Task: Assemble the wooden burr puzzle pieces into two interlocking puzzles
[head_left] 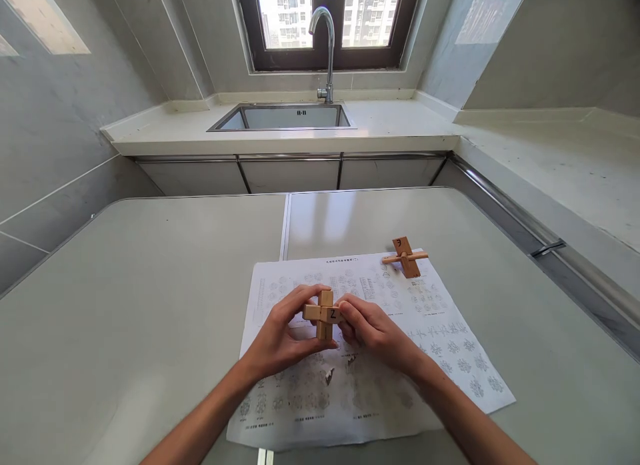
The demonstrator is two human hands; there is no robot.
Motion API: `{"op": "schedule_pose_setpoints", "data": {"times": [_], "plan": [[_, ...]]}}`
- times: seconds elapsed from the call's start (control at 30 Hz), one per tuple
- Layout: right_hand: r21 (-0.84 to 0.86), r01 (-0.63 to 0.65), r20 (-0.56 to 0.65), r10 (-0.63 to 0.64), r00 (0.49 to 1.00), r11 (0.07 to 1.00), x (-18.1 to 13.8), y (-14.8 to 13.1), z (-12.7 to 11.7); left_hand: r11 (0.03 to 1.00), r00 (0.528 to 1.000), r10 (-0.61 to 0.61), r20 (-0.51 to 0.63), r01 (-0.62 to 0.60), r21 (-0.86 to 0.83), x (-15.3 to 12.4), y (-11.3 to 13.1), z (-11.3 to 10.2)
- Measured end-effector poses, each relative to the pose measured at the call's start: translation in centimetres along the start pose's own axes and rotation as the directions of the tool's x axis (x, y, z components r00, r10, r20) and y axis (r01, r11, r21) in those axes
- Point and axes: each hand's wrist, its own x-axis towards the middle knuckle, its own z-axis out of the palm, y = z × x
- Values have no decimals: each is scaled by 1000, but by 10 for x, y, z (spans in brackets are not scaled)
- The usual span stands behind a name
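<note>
A small wooden interlocking puzzle (325,297) is held up between both hands, its light bars crossing at right angles. One bar that points right bears a handwritten "2". My left hand (283,328) grips the upright bars, fingers on the top end and thumb at the bottom. My right hand (367,325) pinches the end of the bar marked "2". Beneath the hands lies a worn instruction sheet (465,378) printed with puzzle diagrams, torn in small spots. At the sheet's far right corner rests another wooden puzzle (410,266), made of crossed flat pieces with a dark handwritten mark.
The sheet lies on a pale table (150,285) with a seam down its middle. Beyond it is a white counter (390,128) with a sink (295,117), a tall faucet (330,52) and a window. A metal rail (540,232) runs along the right.
</note>
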Motion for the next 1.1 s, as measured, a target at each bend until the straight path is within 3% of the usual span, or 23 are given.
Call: {"op": "schedule_pose_setpoints", "data": {"times": [0.17,0.4,0.53,0.77,0.97,1.1], "plan": [[61,-46,29,44,999,997,1,0,-1,999,1000,27,0,-27,41,-1,1,-2],[214,-110,59,100,993,971,3,-4,-1,998,999,-49,22,50,-38,-2,-3,-1],[431,-146,-46,184,982,890,6,0,-7,982,991,-131,-11,128,-142,-1,-4,2],[744,-99,-219,381,898,661,11,0,-20,975,986,-161,-45,152,-161,1,-3,3],[781,-2,-316,399,861,625,14,7,-24,984,987,-160,-30,157,-89,1,-3,3],[733,39,-431,419,799,680,13,9,-25,986,989,-148,-22,146,-77,0,-3,3]]}}
